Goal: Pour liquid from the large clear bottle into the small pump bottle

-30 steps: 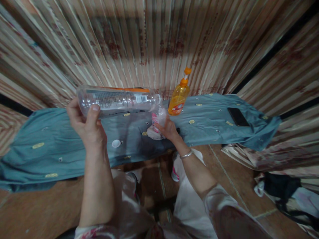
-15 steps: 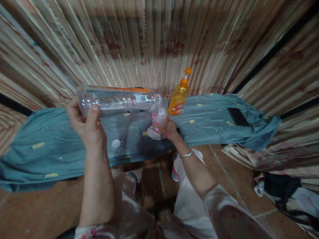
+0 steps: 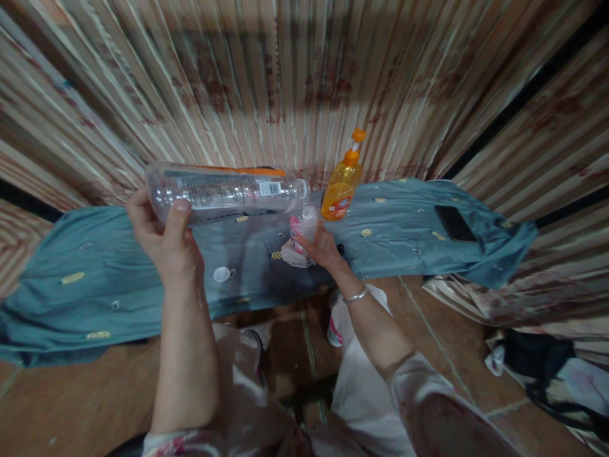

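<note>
The left hand (image 3: 164,238) is closed around the base end of a clear plastic bottle (image 3: 223,189), thumb on the near side and fingers wrapped behind. The bottle lies horizontal, raised above the surface (image 3: 118,273), in the upper left-centre of the frame. Its uncapped neck points toward frame right and ends just above a crumpled plastic wrapper (image 3: 301,231). A printed label with a barcode faces the camera, and an orange strip runs along the top edge of the bottle.

The right hand (image 3: 322,247) is at frame centre, with the fingers pinched on the crumpled plastic wrapper, which is white with pink print. The wrapper's lower part rests on the surface. A metal bangle (image 3: 356,296) sits on the right wrist.

The surface is covered by a teal cloth with small yellow motifs and spans the frame from left to right. A white bottle cap (image 3: 221,274) lies on the cloth, below the bottle and just right of the left forearm. An orange pump dispenser bottle (image 3: 341,187) stands upright at the back edge of the surface, just right of the bottle's neck. A black phone (image 3: 454,223) lies flat on the cloth at frame right, well apart from both hands. A pleated striped curtain (image 3: 295,82) fills the upper frame.
</note>
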`<state>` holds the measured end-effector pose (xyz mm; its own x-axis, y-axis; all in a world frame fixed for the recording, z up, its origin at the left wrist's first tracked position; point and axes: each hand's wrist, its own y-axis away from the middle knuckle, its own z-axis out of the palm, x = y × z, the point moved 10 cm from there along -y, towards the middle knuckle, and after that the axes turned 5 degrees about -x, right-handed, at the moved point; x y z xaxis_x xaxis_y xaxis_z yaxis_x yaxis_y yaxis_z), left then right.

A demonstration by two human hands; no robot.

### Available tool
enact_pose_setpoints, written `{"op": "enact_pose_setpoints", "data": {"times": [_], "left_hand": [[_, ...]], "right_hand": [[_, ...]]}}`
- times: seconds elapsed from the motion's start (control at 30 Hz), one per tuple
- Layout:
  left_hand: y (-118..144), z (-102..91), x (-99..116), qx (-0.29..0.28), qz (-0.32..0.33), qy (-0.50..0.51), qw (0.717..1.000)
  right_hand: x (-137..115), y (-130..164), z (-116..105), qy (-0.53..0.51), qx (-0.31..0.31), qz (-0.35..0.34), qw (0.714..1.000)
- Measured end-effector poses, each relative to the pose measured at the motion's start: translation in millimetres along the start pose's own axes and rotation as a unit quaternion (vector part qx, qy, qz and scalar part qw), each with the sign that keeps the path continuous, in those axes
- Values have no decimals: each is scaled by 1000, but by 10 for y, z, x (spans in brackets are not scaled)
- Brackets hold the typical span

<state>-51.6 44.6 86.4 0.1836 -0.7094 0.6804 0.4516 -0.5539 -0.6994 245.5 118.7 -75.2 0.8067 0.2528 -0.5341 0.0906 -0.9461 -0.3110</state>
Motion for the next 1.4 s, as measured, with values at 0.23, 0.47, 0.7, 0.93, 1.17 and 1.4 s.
{"op": "enact_pose_setpoints", "data": {"times": [0.23,0.47,0.7,0.93,1.17,1.4], "left_hand": [[-19,-26,-33,5,14,-25,1000],[8,-10,35,16,7,12,1000],[6,-8,52,28,11,23,999],[-10,-25,-16,10,15,-2,1000],[-13,-14,-5,-4,24,-33,999],[2,-8,50,15,21,-14,1000]], "right_hand": [[5,-3,-12,-10,0,3,1000],[-22,2,-34,-12,12,-10,1000],[14,-6,-22,-25,1,0,1000],[-1,3,-15,-11,15,-11,1000],[-18,1,-2,0,-18,8,1000],[-9,8,-27,-19,-2,3,1000]]}}
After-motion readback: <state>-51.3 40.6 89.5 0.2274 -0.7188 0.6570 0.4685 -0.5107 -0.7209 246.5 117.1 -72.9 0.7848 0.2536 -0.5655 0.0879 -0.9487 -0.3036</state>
